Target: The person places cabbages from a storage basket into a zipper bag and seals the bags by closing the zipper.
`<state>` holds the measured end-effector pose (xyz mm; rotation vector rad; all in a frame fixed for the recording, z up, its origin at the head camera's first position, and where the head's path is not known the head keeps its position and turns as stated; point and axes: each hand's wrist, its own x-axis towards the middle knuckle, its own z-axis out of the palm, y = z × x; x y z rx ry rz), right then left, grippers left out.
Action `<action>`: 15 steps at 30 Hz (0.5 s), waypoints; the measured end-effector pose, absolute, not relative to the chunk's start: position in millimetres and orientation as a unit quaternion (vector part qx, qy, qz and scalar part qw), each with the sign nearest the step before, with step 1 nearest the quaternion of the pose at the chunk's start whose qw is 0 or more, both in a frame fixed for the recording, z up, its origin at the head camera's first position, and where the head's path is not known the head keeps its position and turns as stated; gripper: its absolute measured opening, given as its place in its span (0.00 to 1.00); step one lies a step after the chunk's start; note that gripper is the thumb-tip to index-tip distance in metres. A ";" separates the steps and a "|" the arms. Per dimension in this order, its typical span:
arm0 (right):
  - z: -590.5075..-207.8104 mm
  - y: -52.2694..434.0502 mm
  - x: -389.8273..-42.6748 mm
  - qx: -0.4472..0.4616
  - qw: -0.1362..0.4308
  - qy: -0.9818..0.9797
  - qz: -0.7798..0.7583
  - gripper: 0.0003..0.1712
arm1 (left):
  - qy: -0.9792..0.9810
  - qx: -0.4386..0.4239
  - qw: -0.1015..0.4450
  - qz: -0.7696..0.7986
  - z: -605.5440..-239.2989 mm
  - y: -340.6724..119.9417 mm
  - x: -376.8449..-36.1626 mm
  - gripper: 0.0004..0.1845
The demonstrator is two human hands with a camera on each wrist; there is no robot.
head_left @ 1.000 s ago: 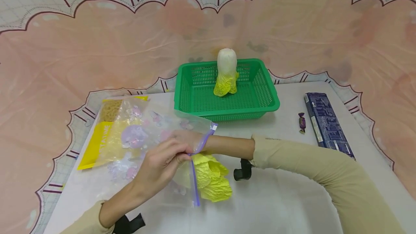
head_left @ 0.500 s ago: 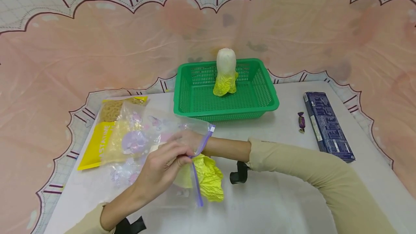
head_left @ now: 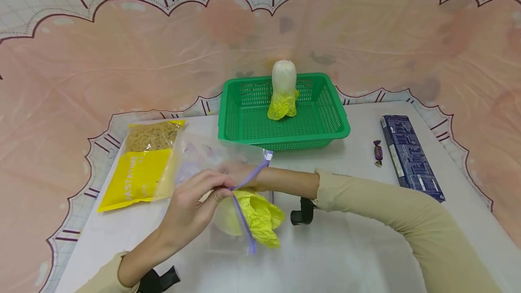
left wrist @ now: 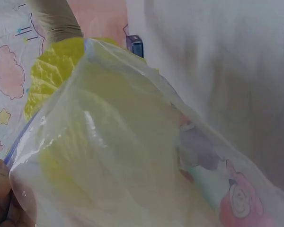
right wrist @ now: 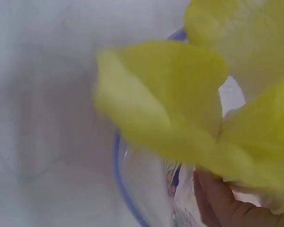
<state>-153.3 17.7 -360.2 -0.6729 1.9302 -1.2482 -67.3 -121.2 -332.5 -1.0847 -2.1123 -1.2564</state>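
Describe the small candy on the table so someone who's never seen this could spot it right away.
Start at the green basket at the back of the table. To its right lies a long dark blue box; the candy sits just left of it. It is the only tiny purple twist-wrapped piece there.

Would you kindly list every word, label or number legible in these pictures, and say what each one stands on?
Yellow pasta bag: one line of pale capitals along the label, too blurred to quote with confidence.
Dark blue box: white print and a pale label strip, too small to read.
Purple wrapped candy: no legible text.
Clear zip bag: cartoon pictures only, no words.
Green basket: no text.
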 end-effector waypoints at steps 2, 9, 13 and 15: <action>-360.9 18.9 -155.1 -0.281 0.354 0.764 -0.460 0.18 | -0.766 -0.392 0.224 -0.457 -331.8 -121.3 -67.2 0.05; -360.8 24.3 -155.3 -0.281 0.335 0.809 -0.393 0.12 | -0.772 -0.374 0.230 -0.460 -329.7 -123.9 -66.0 0.05; -360.1 27.2 -153.2 -0.280 0.339 0.815 -0.378 0.14 | -0.772 -0.372 0.225 -0.463 -329.6 -124.1 -65.6 0.05; -359.9 27.8 -152.0 -0.284 0.336 0.818 -0.370 0.15 | -0.774 -0.371 0.223 -0.462 -329.8 -124.1 -65.3 0.05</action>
